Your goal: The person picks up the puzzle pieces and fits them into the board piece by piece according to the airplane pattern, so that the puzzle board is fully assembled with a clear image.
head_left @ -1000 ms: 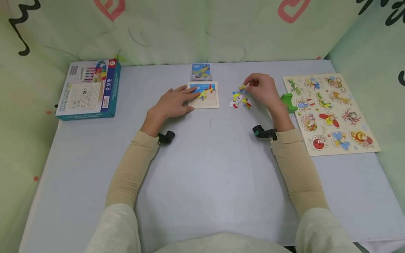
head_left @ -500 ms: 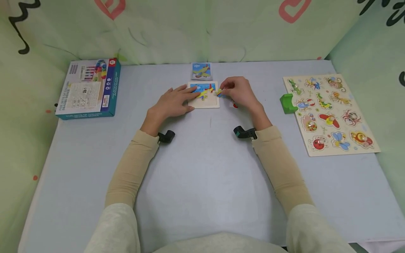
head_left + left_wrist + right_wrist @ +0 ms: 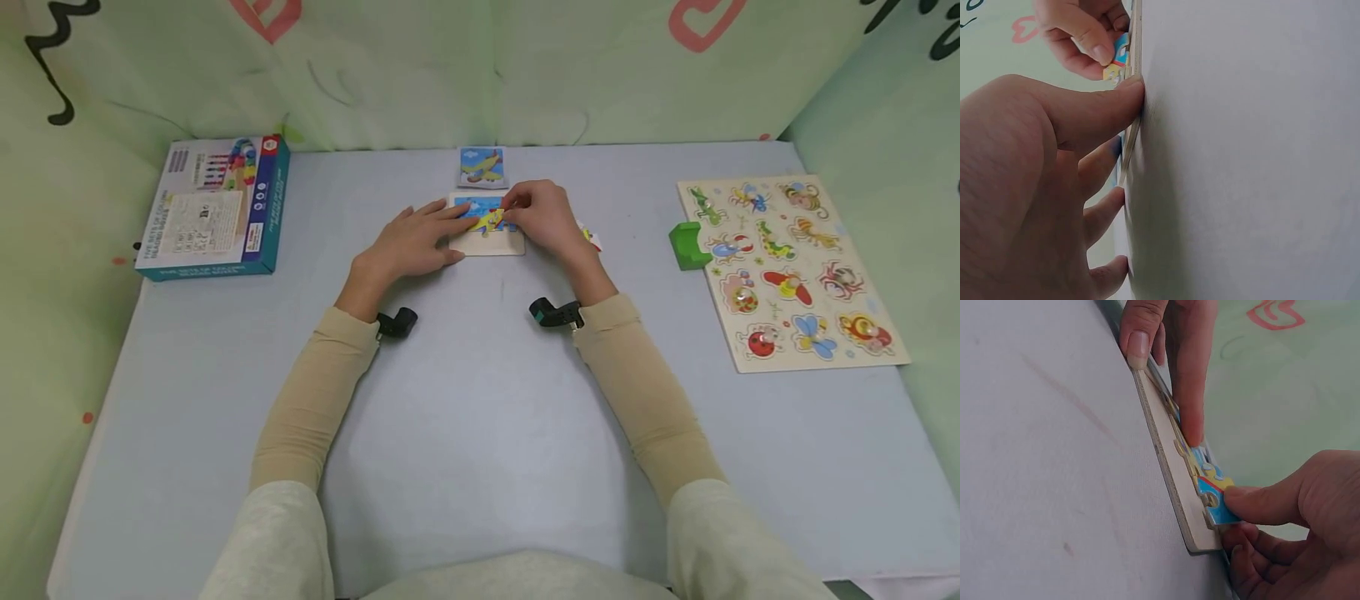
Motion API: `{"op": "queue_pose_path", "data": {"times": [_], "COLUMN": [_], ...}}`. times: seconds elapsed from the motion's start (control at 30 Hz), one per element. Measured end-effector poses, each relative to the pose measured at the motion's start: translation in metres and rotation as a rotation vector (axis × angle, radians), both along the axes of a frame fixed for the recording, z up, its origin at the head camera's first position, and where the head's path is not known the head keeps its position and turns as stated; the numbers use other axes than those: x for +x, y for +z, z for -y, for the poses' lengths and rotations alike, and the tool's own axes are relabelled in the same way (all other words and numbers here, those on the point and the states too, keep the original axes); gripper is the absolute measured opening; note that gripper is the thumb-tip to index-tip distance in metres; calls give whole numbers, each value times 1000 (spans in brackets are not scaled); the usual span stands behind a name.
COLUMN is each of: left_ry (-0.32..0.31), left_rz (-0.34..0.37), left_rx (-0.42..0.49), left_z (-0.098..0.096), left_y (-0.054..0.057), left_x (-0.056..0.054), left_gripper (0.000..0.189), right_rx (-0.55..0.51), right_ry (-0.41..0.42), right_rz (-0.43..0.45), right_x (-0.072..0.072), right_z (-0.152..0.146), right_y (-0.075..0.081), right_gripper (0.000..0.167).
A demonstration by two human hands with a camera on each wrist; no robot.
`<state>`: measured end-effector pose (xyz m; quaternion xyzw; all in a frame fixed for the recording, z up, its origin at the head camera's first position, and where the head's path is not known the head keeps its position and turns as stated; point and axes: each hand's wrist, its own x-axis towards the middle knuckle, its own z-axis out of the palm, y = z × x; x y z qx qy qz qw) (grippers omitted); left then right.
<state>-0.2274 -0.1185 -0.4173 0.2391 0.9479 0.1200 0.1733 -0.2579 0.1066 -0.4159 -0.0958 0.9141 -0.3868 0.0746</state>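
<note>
Box: a white and teal box (image 3: 206, 208) lies at nine o'clock from the puzzle board (image 3: 487, 247), well apart from it, near the far left corner of the white table (image 3: 480, 417).
Left hand: the left hand (image 3: 412, 243) rests at the board's nine o'clock side, fingers spread apart; its thumb touches the edge at about eight o'clock, and a fingertip rests on the laid pieces.
Picture card: the card (image 3: 482, 167), showing a yellow plane on blue, lies at twelve o'clock, just beside the board.
Puzzle board: flat on the table between both hands, partly filled with blue and yellow pieces, bare wood at six o'clock.
Puzzle piece: a blue and yellow piece (image 3: 1220, 509) with a red stripe is over the board's three o'clock end; whether it is seated cannot be told.
Right hand: the right hand (image 3: 543, 218) comes in from four o'clock, thumb and fingers clamped on that piece.
Loose pieces: these pieces (image 3: 591, 237) lie at three o'clock, partly hidden by the right hand.
Green block: the block (image 3: 686, 246) is farther out at three o'clock, against the insect board (image 3: 806, 258).
</note>
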Motion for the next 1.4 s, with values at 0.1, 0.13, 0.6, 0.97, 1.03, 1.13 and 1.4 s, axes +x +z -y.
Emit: {"op": "queue_pose_path", "data": {"times": [0.1, 0.13, 0.6, 0.97, 1.03, 1.13, 1.4], "left_ry": [2, 2, -2, 5, 4, 6, 4], "left_rz": [-1, 0, 14, 15, 16, 14, 12], "left_rx": [-6, -7, -3, 0, 3, 1, 3], "left_z": [-1, -1, -1, -1, -1, 0, 0], "left_y": [0, 0, 4, 3, 2, 2, 4], "left_x": [0, -1, 2, 2, 2, 2, 2], "left_gripper": [62, 62, 62, 62, 62, 62, 62], "right_rx": [43, 56, 125, 70, 50, 18, -28], "right_ry": [-11, -11, 31, -7, -2, 15, -17], "right_rz": [-23, -30, -76, -54, -39, -24, -50], "right_x": [1, 1, 4, 2, 1, 0, 0], "right_z": [4, 5, 10, 9, 8, 5, 1], "right_y": [1, 1, -1, -7, -8, -9, -6], "right_gripper": [16, 17, 13, 15, 15, 13, 13]}}
